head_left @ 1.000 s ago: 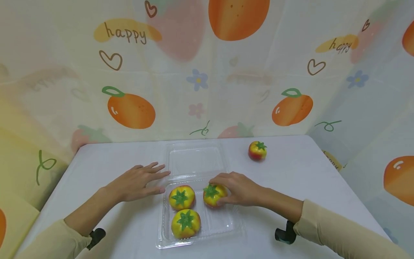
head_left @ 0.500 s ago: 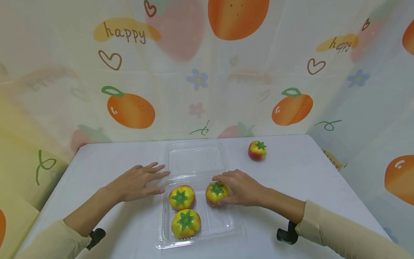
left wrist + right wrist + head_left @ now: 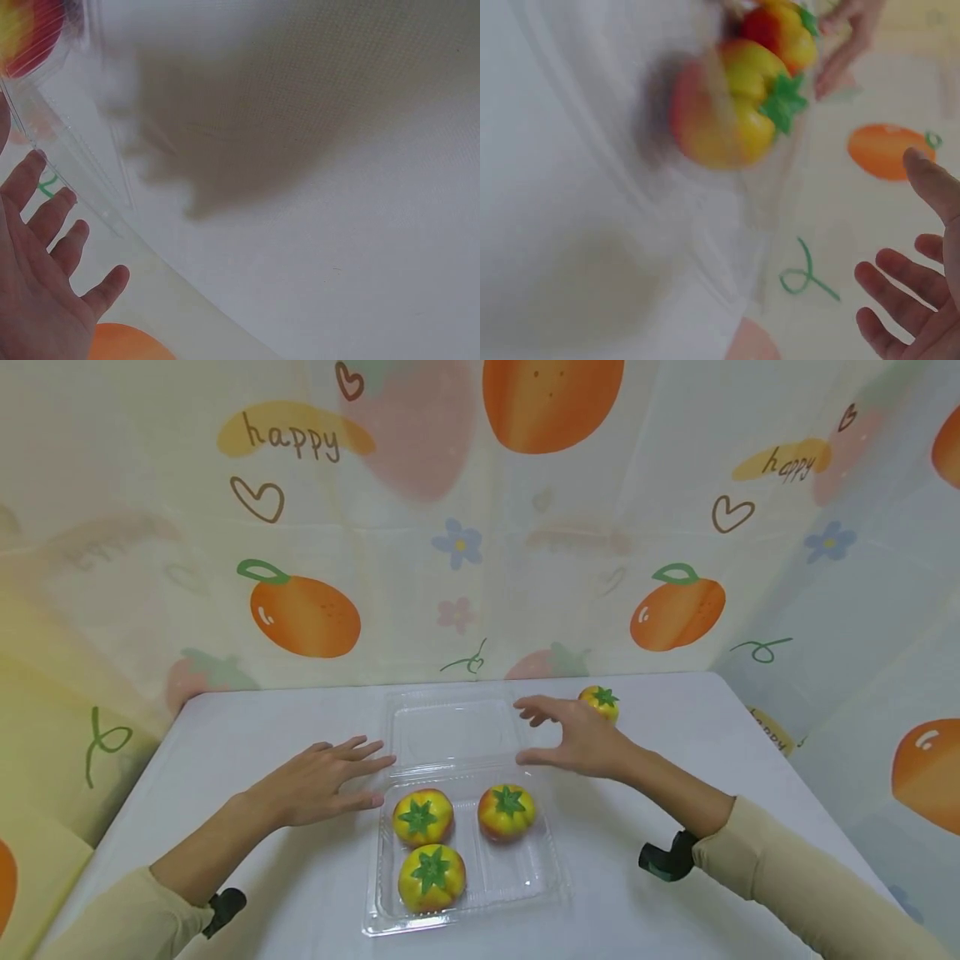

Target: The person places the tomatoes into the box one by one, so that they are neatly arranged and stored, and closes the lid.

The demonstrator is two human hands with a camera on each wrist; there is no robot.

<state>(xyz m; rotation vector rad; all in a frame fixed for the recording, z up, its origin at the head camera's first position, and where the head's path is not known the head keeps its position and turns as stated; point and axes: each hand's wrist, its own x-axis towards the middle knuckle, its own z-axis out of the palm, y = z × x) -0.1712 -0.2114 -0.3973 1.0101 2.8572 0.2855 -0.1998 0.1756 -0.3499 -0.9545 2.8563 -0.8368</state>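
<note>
A clear plastic clamshell box [image 3: 517, 877] lies unfolded, its lid [image 3: 453, 735] toward the back. In its left compartment sit two yellow-red toy fruits, the rear one [image 3: 422, 818] and the front one [image 3: 431, 878], with green star-shaped leaves like persimmons. The right compartment holds a third fruit [image 3: 506, 814] at its rear end. Above the lid's right edge is my right hand [image 3: 573, 739], thumb and fingers spread, holding nothing. It partly hides a fourth fruit [image 3: 603, 702] behind it. My left hand [image 3: 322, 781] has its fingers extended, fingertips right at the box's left edge.
The white-covered table [image 3: 247, 727] ends at a printed cloth backdrop [image 3: 525, 610] behind, with more cloth at both sides. A dark wrist-camera mount [image 3: 225, 912] shows at the left sleeve and another mount [image 3: 667, 857] at the right.
My right hand has let go of the fruit in the right compartment, after shifting it slightly right, and has moved up and back toward the fourth fruit. My left hand stays in place.
</note>
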